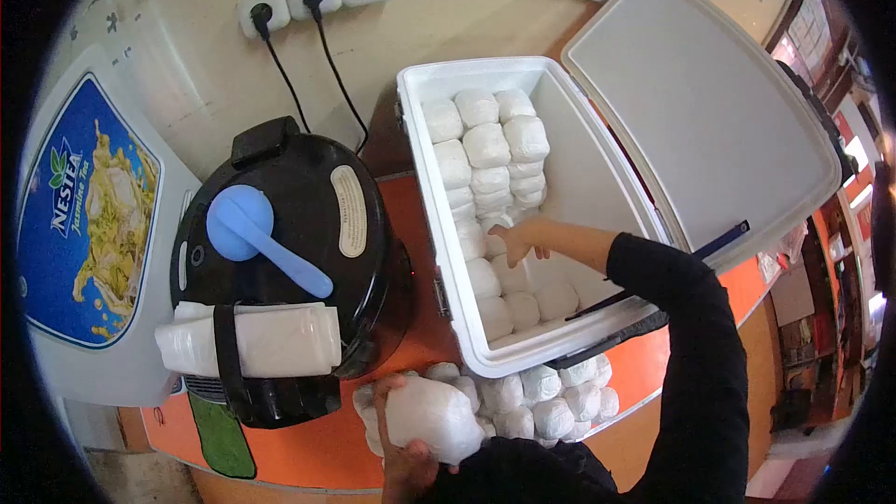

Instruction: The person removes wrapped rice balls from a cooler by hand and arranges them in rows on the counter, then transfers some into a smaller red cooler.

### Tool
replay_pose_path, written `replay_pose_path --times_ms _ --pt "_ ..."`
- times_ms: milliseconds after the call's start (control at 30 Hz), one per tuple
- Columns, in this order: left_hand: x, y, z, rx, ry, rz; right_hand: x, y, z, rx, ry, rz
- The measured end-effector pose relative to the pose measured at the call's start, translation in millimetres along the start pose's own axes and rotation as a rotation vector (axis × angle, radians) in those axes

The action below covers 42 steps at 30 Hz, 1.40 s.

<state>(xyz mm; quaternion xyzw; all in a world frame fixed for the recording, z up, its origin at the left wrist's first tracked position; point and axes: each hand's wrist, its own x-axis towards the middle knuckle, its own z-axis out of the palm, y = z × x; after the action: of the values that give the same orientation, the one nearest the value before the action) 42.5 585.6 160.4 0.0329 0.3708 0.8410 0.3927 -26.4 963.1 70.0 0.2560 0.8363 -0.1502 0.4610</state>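
Observation:
My left hand is closed around a rounded white wrapped bundle, close over the front of the table. Inside the white cooler box, my right hand reaches down with its fingers apart and nothing visible between them. Right below those fingers lie wrapped bundles of the same kind, stacked in rows along the box's left side and bottom. More white bundles are piled on the orange table in front of the box, partly hidden by my body and left hand.
The cooler's lid hangs open to the right. Left of the box stands a black rice cooker with a blue scoop and a folded white plastic pack on top. A Nestea dispenser and a green cloth are farther left.

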Motion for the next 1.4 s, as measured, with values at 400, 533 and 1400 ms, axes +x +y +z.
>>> replay_pose_path --times_ms 400,533,1400 --pt "-23.1 -43.1 -53.9 0.219 0.172 -0.088 138.7 49.0 38.5 0.12 0.569 -0.385" --pt "-38.8 -45.3 -74.3 0.241 0.396 0.028 103.4 53.0 30.8 -0.064 0.652 -0.367" --pt "-84.4 -173.7 -164.3 1.266 0.291 0.199 -353.7 -27.8 126.7 0.519 0.452 -0.902"
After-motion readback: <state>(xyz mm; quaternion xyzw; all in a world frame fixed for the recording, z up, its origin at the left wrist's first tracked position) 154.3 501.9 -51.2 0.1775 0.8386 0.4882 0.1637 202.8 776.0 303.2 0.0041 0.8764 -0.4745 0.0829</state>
